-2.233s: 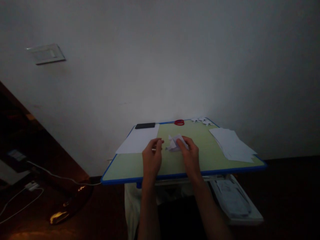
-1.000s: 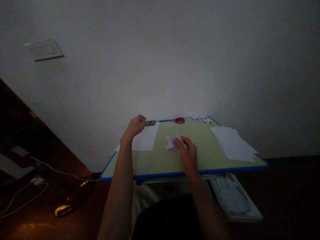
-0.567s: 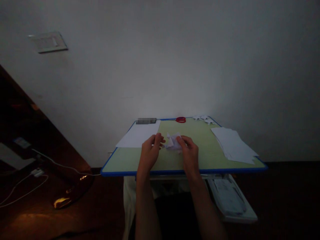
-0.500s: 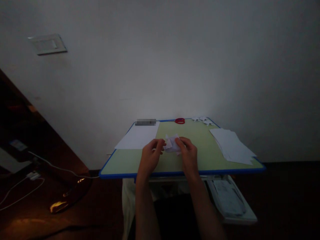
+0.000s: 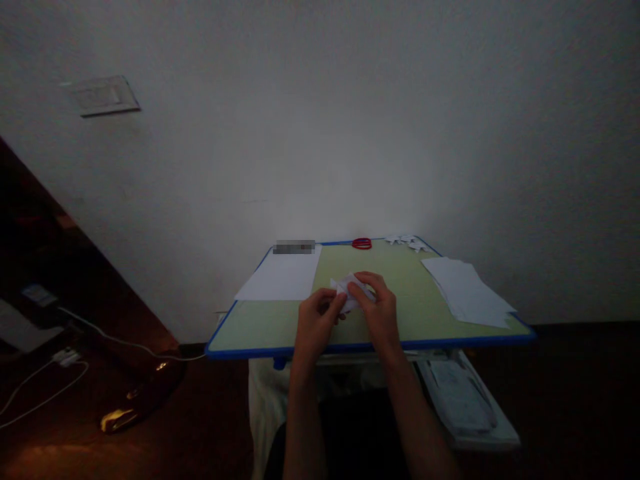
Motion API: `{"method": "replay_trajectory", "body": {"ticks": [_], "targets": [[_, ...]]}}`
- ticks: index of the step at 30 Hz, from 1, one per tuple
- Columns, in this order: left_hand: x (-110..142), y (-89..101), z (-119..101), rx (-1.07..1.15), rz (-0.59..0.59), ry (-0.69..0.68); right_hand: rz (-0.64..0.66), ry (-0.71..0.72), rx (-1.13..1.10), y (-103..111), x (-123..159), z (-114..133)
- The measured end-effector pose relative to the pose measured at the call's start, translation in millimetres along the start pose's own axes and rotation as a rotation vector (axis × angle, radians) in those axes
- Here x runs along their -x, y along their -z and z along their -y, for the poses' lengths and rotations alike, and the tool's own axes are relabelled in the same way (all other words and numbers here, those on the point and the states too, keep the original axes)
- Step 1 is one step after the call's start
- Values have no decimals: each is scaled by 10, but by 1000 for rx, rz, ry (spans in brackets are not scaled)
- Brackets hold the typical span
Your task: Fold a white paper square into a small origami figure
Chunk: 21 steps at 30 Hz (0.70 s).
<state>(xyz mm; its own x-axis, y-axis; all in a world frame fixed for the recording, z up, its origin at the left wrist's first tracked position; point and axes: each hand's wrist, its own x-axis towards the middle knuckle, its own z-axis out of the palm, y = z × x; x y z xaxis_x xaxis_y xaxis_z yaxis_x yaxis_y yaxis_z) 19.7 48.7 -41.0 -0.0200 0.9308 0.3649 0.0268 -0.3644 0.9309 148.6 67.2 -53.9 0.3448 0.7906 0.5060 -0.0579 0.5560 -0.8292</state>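
Observation:
A small folded piece of white paper [image 5: 349,287] is held up over the front middle of the table, between both hands. My left hand [image 5: 319,320] pinches its left side with thumb and fingers. From the right, my right hand [image 5: 376,307] grips it, the thumb pressed on the near face and the index finger along the top edge. The fingers cover part of the paper, so its full shape is hidden.
White sheets lie on the table's left [image 5: 280,277] and a stack of paper [image 5: 465,290] on its right. Red-handled scissors [image 5: 362,244] and several folded paper pieces [image 5: 407,242] are at the back edge. A tray [image 5: 467,400] sits below the table; a white cable [image 5: 130,345] hangs at left.
My left hand has moved right and closed on the paper's left side. The paper is turned and looks more compact. My right hand has shifted its fingers slightly over it.

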Motion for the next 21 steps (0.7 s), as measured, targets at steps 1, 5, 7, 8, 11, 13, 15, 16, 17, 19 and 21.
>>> {"method": "replay_trajectory", "body": {"ticks": [1, 5, 7, 8, 11, 13, 15, 16, 17, 19, 21], "targets": [[13, -15, -23, 7, -5, 5, -3, 17, 11, -1, 0, 3], [40, -77, -71, 21, -61, 17, -1, 51, 11, -15, 5, 14], [34, -103, -57, 33, -83, 7, -6, 66, 1, -26, 11, 23], [28, -113, -44, 38, -95, 1, -8, 69, -4, -32, 15, 30], [9, -132, -9, 45, -150, -15, 1, 66, -12, -51, 27, 53], [2, -136, -4, 38, -194, -29, 20, 66, -8, -63, 30, 60], [-2, -135, -10, 27, -220, -47, 20, 57, 3, -68, 28, 51], [-3, -133, -13, 23, -223, -55, 9, 46, 9, -66, 25, 40], [-6, -130, -13, 22, -218, -61, -5, 34, 16, -62, 21, 28], [-17, -121, 3, 28, -204, -69, -30, 21, 36, -47, 12, 5], [-35, -109, 38, 52, -216, -71, -57, 18, 53, -36, 5, -6]]}}
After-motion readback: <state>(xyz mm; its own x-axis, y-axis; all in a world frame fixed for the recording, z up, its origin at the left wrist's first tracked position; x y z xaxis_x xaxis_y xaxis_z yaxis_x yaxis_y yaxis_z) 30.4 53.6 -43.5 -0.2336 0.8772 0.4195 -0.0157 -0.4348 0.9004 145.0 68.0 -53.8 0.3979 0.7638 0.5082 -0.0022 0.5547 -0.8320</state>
